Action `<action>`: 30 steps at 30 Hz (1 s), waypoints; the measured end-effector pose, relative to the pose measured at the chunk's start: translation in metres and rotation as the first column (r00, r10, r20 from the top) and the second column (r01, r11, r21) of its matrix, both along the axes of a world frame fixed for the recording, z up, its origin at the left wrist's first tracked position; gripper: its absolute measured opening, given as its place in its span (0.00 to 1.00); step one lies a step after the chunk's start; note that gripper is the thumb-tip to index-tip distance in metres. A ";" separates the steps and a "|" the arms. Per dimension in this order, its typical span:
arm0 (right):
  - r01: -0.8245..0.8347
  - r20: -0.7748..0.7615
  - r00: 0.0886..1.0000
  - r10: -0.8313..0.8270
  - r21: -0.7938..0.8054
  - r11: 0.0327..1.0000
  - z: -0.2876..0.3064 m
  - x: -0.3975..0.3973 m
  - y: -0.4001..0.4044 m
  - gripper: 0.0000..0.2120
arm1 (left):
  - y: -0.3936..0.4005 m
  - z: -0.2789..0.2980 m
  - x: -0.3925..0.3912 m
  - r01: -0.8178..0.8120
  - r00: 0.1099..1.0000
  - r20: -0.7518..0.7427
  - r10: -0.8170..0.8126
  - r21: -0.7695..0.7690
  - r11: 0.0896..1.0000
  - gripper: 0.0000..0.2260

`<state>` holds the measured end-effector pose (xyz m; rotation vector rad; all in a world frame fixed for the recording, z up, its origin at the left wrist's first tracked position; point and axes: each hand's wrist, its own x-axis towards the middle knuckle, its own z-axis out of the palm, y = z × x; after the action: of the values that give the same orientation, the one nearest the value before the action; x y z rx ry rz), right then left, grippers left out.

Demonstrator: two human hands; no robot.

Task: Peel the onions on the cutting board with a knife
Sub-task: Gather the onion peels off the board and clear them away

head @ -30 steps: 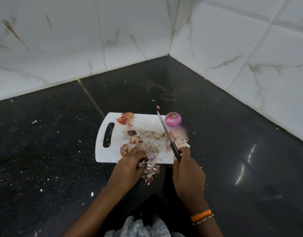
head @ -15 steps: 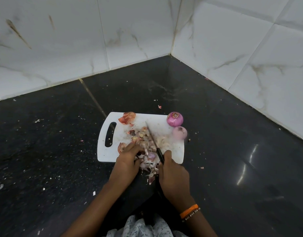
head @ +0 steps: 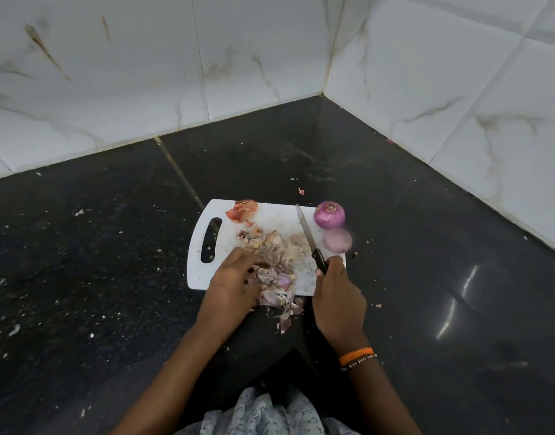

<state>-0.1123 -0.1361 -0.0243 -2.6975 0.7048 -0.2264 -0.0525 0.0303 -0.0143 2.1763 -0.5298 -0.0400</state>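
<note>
A white cutting board [head: 279,216] lies on the black counter. Two peeled purple onions sit at its right edge: one [head: 329,214] at the far corner and a paler one [head: 338,240] just in front of it. My right hand [head: 337,293] grips the black handle of a knife [head: 308,237], blade pointing away over the board, left of the onions. My left hand [head: 235,282] rests on a heap of onion skins [head: 277,262] at the board's near edge, fingers curled over them. A loose reddish skin [head: 243,210] lies at the far left of the board.
Black stone counter [head: 97,246] speckled with small scraps. White tiled walls [head: 144,73] meet in a corner behind the board. Some skins [head: 285,309] spill off the board's near edge onto the counter. An orange band is on my right wrist [head: 356,356].
The knife swept left across the board pushing scraps toward my left hand, then moved back right next to the onions. The skins are now gathered more under my left hand.
</note>
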 end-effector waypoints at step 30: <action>-0.284 0.159 0.958 0.237 0.431 0.857 0.035 0.052 0.016 0.10 | -0.007 0.011 0.045 -0.020 0.989 -0.146 0.022 0.016 1.000 0.17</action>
<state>-0.0607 -0.1197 0.0106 -2.2795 0.3023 -0.1108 -0.0076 0.0231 -0.0034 2.1727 -0.4238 -0.1909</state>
